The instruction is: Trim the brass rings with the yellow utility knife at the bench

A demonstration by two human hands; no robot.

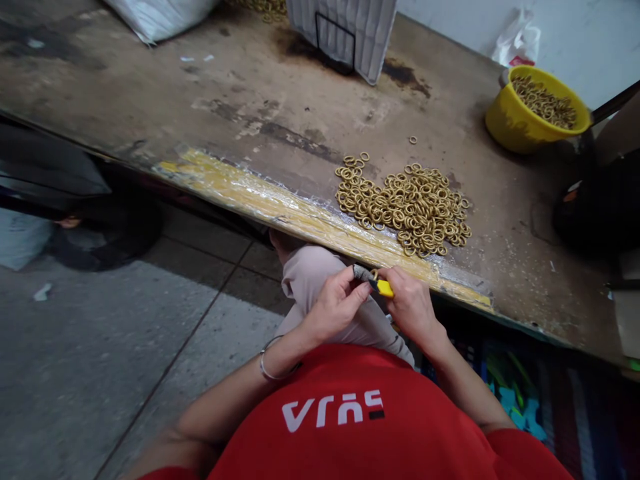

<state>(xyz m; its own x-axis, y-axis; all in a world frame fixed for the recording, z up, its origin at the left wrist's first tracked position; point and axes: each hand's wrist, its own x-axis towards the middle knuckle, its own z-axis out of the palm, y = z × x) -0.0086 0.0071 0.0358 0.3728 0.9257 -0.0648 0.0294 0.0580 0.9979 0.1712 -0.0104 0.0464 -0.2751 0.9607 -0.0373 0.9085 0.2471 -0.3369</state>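
Note:
My left hand [333,303] and my right hand [413,303] meet over my lap at the table's front edge. The right fingers are closed on a small yellow-and-black tool [385,288], which looks like a utility knife; its working end is hidden. A gold-coloured ring [375,274] shows between the hands, pinched at my left fingertips. Grey wrapping covers the tip of my left index finger. Just beyond the hands, a pile of similar gold-coloured rings [420,207] lies on the worn table [260,87]. A lone ring [413,140] lies behind the pile.
A yellow bucket [515,127] full of rings stands at the back right. A grey ribbed panel [345,40] and a white sack [165,17] sit at the back. Clear-taped yellow edging [280,207] runs along the table front. Dark objects stand at the right.

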